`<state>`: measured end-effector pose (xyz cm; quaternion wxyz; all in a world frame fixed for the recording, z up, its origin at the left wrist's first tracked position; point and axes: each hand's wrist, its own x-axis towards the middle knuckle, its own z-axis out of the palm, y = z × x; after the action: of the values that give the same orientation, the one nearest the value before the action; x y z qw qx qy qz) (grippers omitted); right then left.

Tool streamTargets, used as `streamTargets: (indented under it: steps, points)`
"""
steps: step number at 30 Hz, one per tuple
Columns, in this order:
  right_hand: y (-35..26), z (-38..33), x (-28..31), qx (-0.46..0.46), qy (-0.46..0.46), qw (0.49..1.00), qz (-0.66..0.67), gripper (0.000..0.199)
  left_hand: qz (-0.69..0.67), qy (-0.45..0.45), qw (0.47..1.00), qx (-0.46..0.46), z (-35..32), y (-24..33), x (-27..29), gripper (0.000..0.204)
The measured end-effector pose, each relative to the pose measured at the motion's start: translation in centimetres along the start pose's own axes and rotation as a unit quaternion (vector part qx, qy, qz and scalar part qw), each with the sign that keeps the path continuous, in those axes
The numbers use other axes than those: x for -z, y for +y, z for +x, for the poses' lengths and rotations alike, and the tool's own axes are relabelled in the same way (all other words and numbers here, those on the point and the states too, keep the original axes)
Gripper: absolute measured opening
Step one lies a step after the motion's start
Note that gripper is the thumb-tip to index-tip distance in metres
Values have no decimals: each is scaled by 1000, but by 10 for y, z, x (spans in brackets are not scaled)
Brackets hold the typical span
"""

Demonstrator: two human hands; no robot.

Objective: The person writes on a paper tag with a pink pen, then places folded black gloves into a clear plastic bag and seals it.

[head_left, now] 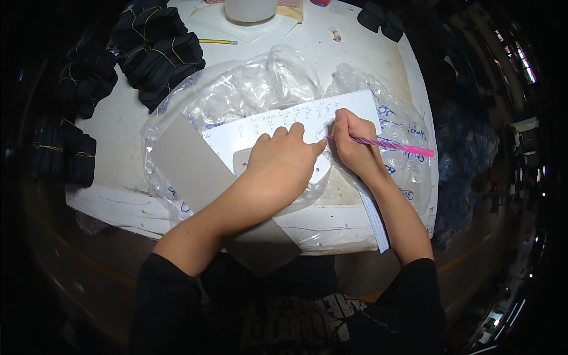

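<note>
My right hand [358,145] pinches a pink and purple striped pen [393,144], its tip by a small oval mark on a white sheet of paper [231,139] with handwritten columns. Palm down, my left hand [284,157] presses on the sheet just left of the pen, fingers apart and holding nothing. A small grey piece with a rounded corner [241,158] shows partly from beneath that hand. A long grey cardboard strip [189,163] passes under my left forearm and overhangs the table's front edge.
Clear plastic bags [278,74] with blue writing lie under and around the paper. A pale blue ruler-like strip [374,222] crosses the front edge. Black bundles [163,56] tied with yellow bands crowd the left. A whitish tub [251,9] and a yellow pencil-like stick [219,42] are farther back.
</note>
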<state>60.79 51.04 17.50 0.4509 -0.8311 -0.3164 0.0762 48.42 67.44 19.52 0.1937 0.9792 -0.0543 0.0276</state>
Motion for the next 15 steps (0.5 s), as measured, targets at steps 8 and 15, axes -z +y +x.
streamTargets:
  steps: [8, 15]
  points:
    - [4, 2, -2, 14, 16, 1000, 0, 31, 4, 0, 1000, -7, 1, -1, 0, 39]
    - [3, -3, -3, 10, 25, 1000, 13, 35, -10, -7, 1000, -3, -3, 1, 1, 40]
